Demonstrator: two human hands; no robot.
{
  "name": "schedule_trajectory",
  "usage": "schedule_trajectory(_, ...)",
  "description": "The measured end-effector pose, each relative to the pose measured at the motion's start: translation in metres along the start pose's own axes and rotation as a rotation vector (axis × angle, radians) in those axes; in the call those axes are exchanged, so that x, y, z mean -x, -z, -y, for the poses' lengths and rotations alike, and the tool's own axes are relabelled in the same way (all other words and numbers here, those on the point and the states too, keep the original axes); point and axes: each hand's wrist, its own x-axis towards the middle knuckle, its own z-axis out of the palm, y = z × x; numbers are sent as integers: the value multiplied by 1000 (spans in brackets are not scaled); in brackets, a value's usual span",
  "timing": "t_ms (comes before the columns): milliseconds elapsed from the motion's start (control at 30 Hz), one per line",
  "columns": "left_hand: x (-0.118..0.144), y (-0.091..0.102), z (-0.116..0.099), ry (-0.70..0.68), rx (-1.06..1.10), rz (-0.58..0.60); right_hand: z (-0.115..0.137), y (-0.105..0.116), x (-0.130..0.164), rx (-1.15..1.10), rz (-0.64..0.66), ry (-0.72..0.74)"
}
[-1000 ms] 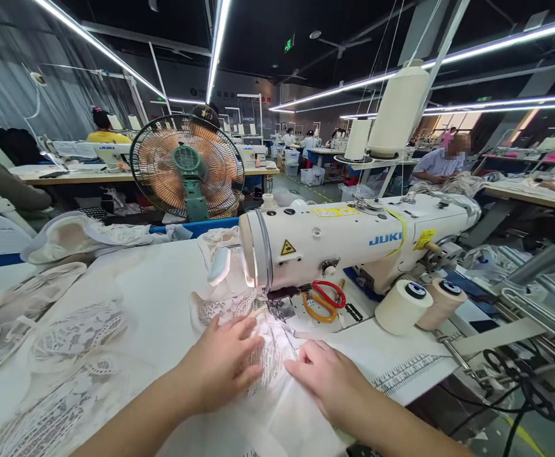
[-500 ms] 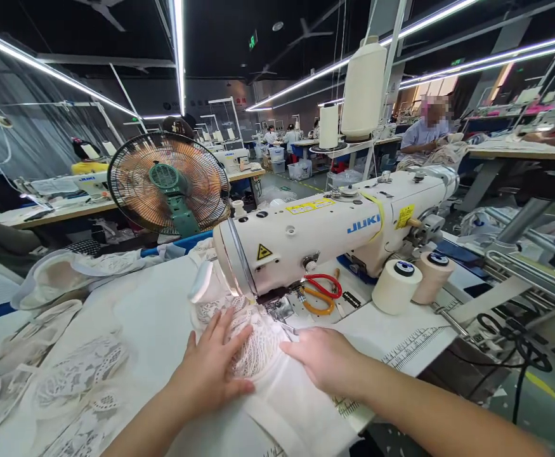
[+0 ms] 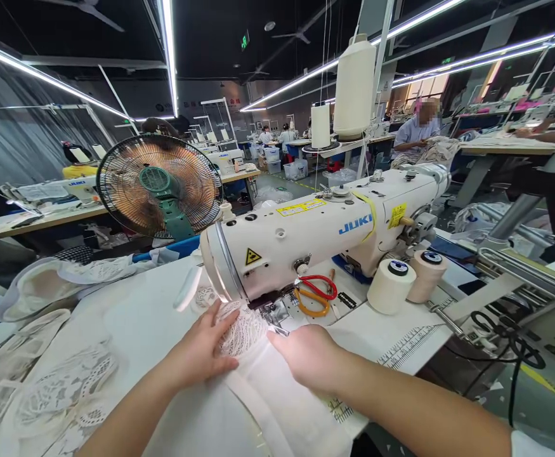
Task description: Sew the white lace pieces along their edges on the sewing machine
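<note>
- Left hand [image 3: 201, 352] is lying flat, fingers [image 3: 221, 320] spread wide and pressing down on the white lace piece [image 3: 243, 330], fingertips reaching toward the presser foot [image 3: 273, 312].
- Right hand [image 3: 308, 355] is resting knuckles-up on the plain white fabric [image 3: 281, 397] just right of the lace; its fingers are curled under toward the seam, and whether they are pinching an edge or only pressing, I cannot tell.
- The lace is sitting right at the needle area, under the head of the white sewing machine [image 3: 315, 238], with the plain fabric trailing back toward the body.
- To my eye, guiding well here is calling for light, even pressure from both palms, letting the feed pull the work rather than shoving it.
- The spread left fingers are looking like the steering hand; keeping them clear of the needle is the worry, since the tips are lying near the foot.
- Lace is stretchy, openwork stuff, so tugging is likely to pucker it.
- Outward now: red-and-orange scissors [image 3: 316, 293] are lying on the machine bed behind the foot, two thread cones [image 3: 405, 282] are standing to the right, more lace pieces [image 3: 58, 393] are lying at far left, and a fan [image 3: 159, 186] is standing behind the table.
</note>
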Motion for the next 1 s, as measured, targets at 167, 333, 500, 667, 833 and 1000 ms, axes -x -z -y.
schedule_trajectory(167, -8, 10, 2, 60, 42, 40, -4, -7, 1, -5, -41, 23)
schedule_trajectory(333, -12, 22, -4, 102, 69, 97, -17, -20, 15, -23, -183, 140)
schedule_trajectory(500, -15, 25, -4, 97, 66, 80, -36, -38, 38, -13, -299, 328)
schedule_trajectory(667, -17, 28, 2, 112, 58, 32, -52, -52, 54, -25, -277, 357)
schedule_trajectory(833, -10, 26, -12, 79, 65, -229, -57, -56, 56, -44, -263, 376)
schedule_trajectory(1000, 19, -7, -69, -335, 82, -389, -53, -55, 53, -65, -297, 378)
